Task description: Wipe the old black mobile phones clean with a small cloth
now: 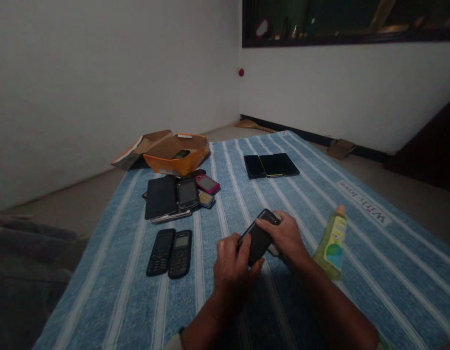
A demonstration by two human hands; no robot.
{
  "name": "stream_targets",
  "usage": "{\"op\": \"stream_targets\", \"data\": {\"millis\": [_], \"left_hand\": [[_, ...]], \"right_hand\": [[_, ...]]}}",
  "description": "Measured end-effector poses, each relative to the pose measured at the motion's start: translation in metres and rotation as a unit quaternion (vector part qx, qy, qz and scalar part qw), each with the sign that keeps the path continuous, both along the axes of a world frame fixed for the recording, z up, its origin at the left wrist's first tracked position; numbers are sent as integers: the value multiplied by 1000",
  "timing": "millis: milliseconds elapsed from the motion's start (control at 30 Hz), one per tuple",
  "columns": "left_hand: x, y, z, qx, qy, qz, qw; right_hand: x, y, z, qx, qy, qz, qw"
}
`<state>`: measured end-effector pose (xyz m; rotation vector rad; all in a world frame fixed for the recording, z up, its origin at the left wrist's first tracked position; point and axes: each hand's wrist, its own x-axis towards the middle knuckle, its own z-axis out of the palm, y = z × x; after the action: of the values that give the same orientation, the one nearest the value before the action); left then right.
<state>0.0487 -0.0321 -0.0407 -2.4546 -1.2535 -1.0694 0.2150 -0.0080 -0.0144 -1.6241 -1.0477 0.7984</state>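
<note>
Between my two hands is a dark mobile phone point(259, 241), tilted above the striped cloth. My left hand point(232, 262) grips its lower left end, thumb on the upper face. At the upper right end, my right hand point(285, 238) holds it with the thumb pressed on top. Something pale, perhaps a cloth, shows under my right hand; I cannot make out what it is. To the left, two black keypad phones point(180, 253) lie side by side. Right of my right forearm lies a yellow-green bottle point(332, 245) with a peach-coloured cap.
An open orange cardboard box point(195, 160) with a phone inside stands at the back left. Before it lies a pile of phones point(161, 197), one of them pink. Several dark smartphones point(271, 165) lie in a row farther back. Blue striped cloth point(118, 291) covers the surface.
</note>
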Motion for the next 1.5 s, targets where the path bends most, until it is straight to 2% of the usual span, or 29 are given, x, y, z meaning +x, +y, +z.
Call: {"op": "stream_targets", "data": {"millis": [300, 633, 933, 1200, 1333, 1500], "left_hand": [[-2, 3, -2, -16, -33, -19, 999], [-4, 5, -1, -20, -41, -24, 999], [-1, 5, 5, -38, -74, -25, 996], [0, 5, 12, -52, -101, -27, 993], [1, 5, 12, -49, -101, -28, 993], [0, 5, 10, -48, -89, -27, 995]], "right_hand": [[7, -2, -3, 15, 128, 78, 989], [18, -8, 6, 3, 253, 186, 949], [25, -8, 2, -1, 284, 220, 933], [27, -9, 6, -19, 317, 236, 918], [22, -7, 4, -17, 316, 212, 925], [15, -4, -5, -5, 211, 131, 969]]}}
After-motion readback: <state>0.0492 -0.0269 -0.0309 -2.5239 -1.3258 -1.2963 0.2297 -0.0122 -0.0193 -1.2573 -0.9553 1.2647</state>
